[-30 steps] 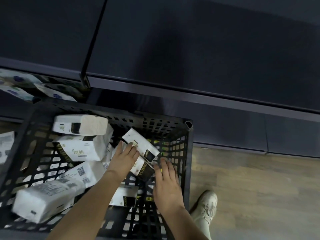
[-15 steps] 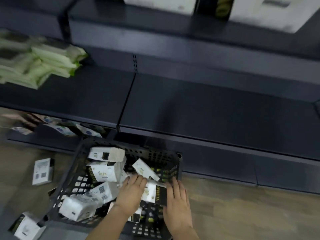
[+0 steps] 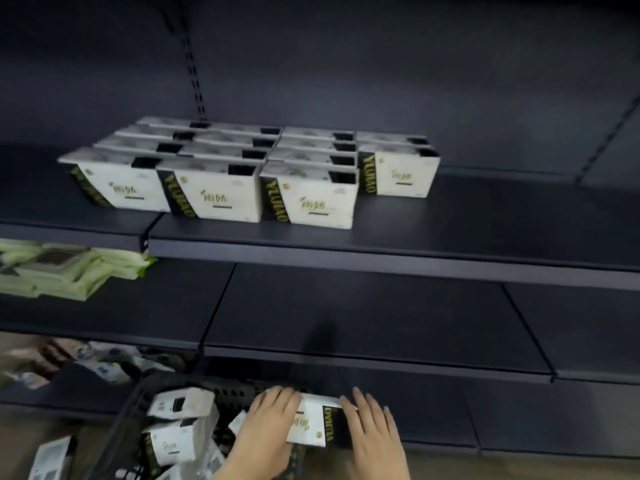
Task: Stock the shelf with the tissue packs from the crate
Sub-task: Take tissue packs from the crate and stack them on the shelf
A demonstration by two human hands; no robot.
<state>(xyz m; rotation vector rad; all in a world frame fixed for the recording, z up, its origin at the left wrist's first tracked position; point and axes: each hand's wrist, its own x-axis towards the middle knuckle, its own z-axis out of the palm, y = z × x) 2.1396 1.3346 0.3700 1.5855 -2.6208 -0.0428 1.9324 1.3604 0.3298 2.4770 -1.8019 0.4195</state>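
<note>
Tissue pack: sat between left hand and right hand, touching both. Crate: lay left of and below the hands, with further packs inside. Upper shelf: stood above and beyond the hands, bearing rows of stocked packs. Middle shelf: lay between the upper shelf and the hands.

Dim, motion-blurred throughout, dark shelves underexposed, wide-angle bending at edges

Dark blue back panel with a slotted upright; wood-look floor at the bottom left corner; dim light.
</note>
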